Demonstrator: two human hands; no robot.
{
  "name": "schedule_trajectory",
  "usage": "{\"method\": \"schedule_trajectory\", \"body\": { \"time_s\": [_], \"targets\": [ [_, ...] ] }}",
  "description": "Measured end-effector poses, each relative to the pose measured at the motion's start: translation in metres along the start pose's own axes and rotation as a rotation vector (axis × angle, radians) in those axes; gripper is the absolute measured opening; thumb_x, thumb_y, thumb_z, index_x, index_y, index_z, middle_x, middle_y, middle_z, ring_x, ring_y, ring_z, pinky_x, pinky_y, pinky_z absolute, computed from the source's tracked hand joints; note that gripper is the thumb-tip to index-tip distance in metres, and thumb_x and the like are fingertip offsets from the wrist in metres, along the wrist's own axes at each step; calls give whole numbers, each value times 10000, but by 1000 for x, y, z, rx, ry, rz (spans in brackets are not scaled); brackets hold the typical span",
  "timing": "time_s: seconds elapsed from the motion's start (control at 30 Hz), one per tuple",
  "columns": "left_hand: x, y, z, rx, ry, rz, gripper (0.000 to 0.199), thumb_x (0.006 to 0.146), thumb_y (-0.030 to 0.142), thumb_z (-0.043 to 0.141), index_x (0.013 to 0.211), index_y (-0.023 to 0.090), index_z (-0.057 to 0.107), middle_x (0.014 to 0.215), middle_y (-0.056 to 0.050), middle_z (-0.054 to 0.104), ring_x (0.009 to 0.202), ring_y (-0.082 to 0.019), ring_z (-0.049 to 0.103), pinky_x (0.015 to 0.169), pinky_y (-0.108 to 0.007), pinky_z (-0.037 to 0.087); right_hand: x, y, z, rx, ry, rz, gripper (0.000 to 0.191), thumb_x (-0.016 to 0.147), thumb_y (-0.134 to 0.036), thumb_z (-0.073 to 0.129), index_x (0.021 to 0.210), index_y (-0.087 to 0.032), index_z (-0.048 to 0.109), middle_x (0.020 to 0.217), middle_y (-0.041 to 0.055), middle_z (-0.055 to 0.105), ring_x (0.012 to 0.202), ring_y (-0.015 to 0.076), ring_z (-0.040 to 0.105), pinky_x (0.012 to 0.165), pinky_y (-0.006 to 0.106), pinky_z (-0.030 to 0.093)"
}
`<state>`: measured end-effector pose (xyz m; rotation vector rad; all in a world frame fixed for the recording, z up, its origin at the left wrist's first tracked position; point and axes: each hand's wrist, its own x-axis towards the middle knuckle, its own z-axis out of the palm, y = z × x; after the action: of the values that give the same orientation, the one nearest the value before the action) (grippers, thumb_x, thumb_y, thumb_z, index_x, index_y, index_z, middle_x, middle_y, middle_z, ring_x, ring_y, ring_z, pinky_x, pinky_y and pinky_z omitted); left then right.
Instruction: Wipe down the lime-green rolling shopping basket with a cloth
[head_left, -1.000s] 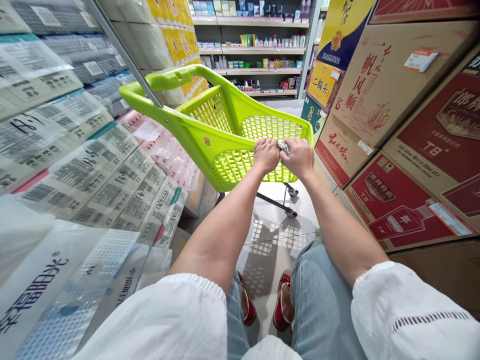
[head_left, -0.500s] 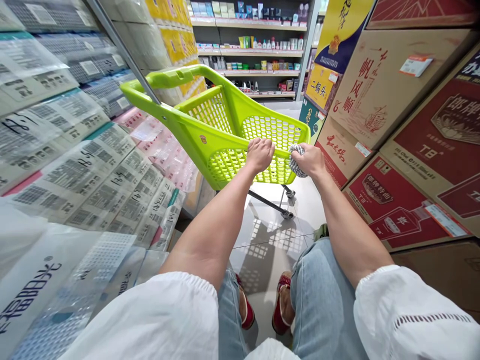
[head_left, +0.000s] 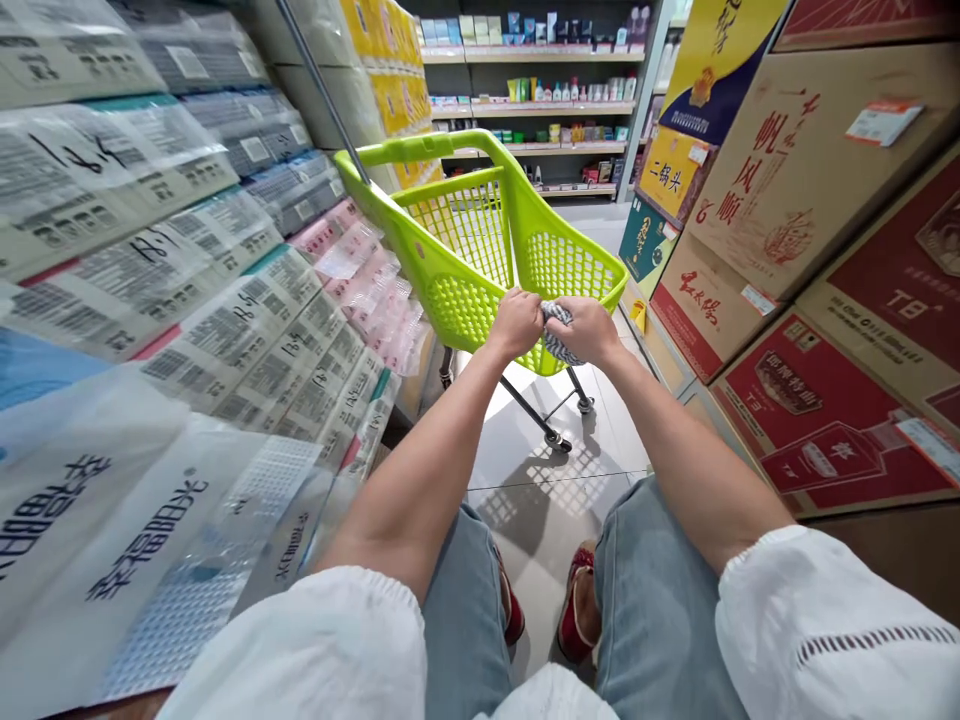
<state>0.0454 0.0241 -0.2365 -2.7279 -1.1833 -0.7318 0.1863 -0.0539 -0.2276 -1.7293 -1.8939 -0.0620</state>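
A lime-green shopping cart [head_left: 469, 262] with latticed sides stands turned at an angle ahead of me. My left hand [head_left: 516, 325] is closed over the rim at its near end. Close beside it, my right hand [head_left: 589, 328] is closed around a bunched grey-and-white striped cloth [head_left: 556, 335], pressed against the same end of the cart. The fingers of both hands nearly meet at the cloth; whether the left ones also hold it I cannot tell. The cart's basket shows no goods inside.
Stacked plastic-wrapped packs [head_left: 247, 310] line the left side, close to the cart. Cardboard cartons [head_left: 757, 180] are piled along the right. Shelves [head_left: 536, 100] with bottles and boxes stand at the far end. A grey metal pole [head_left: 322, 90] slants behind the cart's handle.
The cart has swung round, its handle end shifting right in view. My right hand has moved left with the cloth, up against my left hand. The view has shifted slightly left.
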Motion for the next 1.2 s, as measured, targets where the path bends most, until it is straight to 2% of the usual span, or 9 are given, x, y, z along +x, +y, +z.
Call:
{"method": "schedule_trajectory", "body": {
  "time_s": [0.13,0.27,0.37,0.53,0.67,0.8,0.9,1.07,1.2],
  "targets": [
    [-15,-11,-5,-5,-2,29,355,966,268,298,846,208,626,899,-73,673,943,-224,585,1031,-414,377,-2,17,2,-6,-1,-59,315,817,-354,508,1027,-197,683,1012,75,704,960,237,579,843,309,396],
    [-20,-19,-8,-16,-9,48,378,986,290,269,854,211,614,919,-75,672,934,-212,581,1041,-390,370,-2,37,6,-13,96,42,363,833,-340,475,1102,-185,663,1103,87,686,1002,250,569,890,339,397],
    [-20,-17,-1,16,26,31,368,987,291,267,873,206,606,946,-87,665,968,-221,578,1076,-394,338,-4,23,14,-46,139,54,347,833,-344,485,1077,-177,666,1079,98,684,993,260,559,899,351,389],
    [-20,-18,4,32,26,25,345,982,301,274,894,218,597,959,-86,657,1003,-229,576,1102,-412,315,-12,-17,24,-57,89,-46,343,852,-349,478,1094,-179,651,1076,111,678,994,270,547,887,353,380],
    [-21,-22,0,27,1,38,348,986,294,267,898,225,597,954,-71,658,1004,-216,581,1117,-409,304,-11,5,19,-53,92,-39,356,851,-361,478,1108,-180,645,1072,99,677,997,262,549,892,348,378],
    [-19,-21,4,37,20,53,352,991,308,271,882,224,595,935,-67,651,984,-212,583,1095,-401,333,-5,36,16,-74,182,105,373,849,-354,465,1129,-179,639,1115,105,667,1017,271,541,889,364,385],
    [-16,-21,14,34,95,63,359,991,305,269,860,210,589,915,-72,645,970,-217,582,1091,-406,342,-5,28,21,-75,209,101,349,840,-352,481,1090,-180,654,1069,104,676,980,275,542,873,375,389],
    [-15,-28,20,11,131,90,337,981,280,287,838,208,583,877,-70,645,932,-224,589,1085,-430,347,-9,-2,29,-36,152,-114,305,829,-336,512,1044,-180,661,997,96,684,932,263,548,862,365,389],
    [-15,-32,16,12,112,111,354,991,295,284,831,201,585,877,-69,649,934,-214,593,1091,-415,343,-4,17,25,-37,157,-54,303,823,-355,522,1031,-189,667,1000,87,690,939,264,558,851,357,396]
  ]
}}
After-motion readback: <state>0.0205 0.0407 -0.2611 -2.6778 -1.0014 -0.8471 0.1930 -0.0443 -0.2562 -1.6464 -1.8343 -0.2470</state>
